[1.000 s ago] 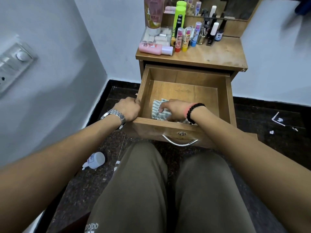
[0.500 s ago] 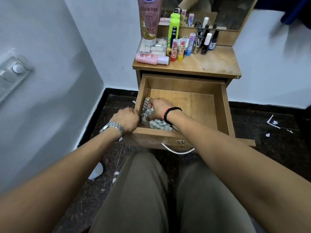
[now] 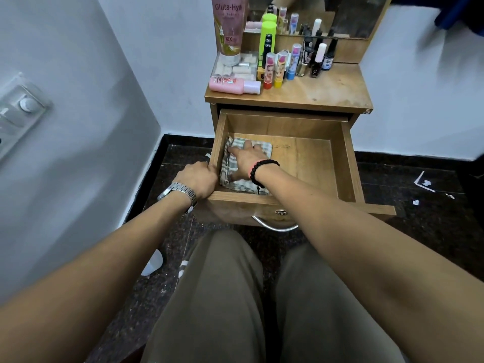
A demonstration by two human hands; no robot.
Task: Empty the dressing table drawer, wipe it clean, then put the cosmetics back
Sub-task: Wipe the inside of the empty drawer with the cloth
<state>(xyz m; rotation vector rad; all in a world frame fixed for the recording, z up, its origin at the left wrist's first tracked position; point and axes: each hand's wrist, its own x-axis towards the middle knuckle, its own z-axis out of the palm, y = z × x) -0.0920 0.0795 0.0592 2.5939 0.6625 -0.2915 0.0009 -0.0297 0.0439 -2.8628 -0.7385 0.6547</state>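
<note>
1. Right hand point(image 3: 245, 158): palm down inside the pulled-out wooden drawer point(image 3: 337, 163), fingers spread nearly straight and pressing on the grey-and-white checked cloth point(image 3: 237, 183). Nothing is gripped; the hand lies flat on the fabric. A black bead bracelet point(image 3: 262, 170) sits on the wrist.
2. Left hand point(image 3: 197, 179): fingers curled over the drawer's left wall near the front corner, clamped on the wood. A silver metal wristwatch point(image 3: 178, 191) is on that wrist. The hands are apart, with the drawer wall between them.
3. The cloth lies bunched against the left wall, at 9 o'clock on the drawer floor. The rest of the floor, toward 3 o'clock, is bare wood.
4. The cosmetics stand on the wooden dressing table top point(image 3: 327, 93), at 12 o'clock from the drawer: tall pink lotion tube point(image 3: 227, 30), pink bottle lying on its side point(image 3: 233, 85), lime-green bottle point(image 3: 267, 38), a row of small lip-balm sticks and nail-polish bottles point(image 3: 296, 64).
5. The right forearm crosses the drawer's front edge and hides part of the curved metal drawer handle point(image 3: 272, 226).
6. On the dark stone floor, a white bottle point(image 3: 153, 263) at 7 o'clock is partly hidden by the left arm.
7. Versus 0.5 s ago: the right hand has gone from bunched on the cloth to flat with fingers reaching toward 12 o'clock, and the cloth is spread farther back. The left grip is unchanged.
</note>
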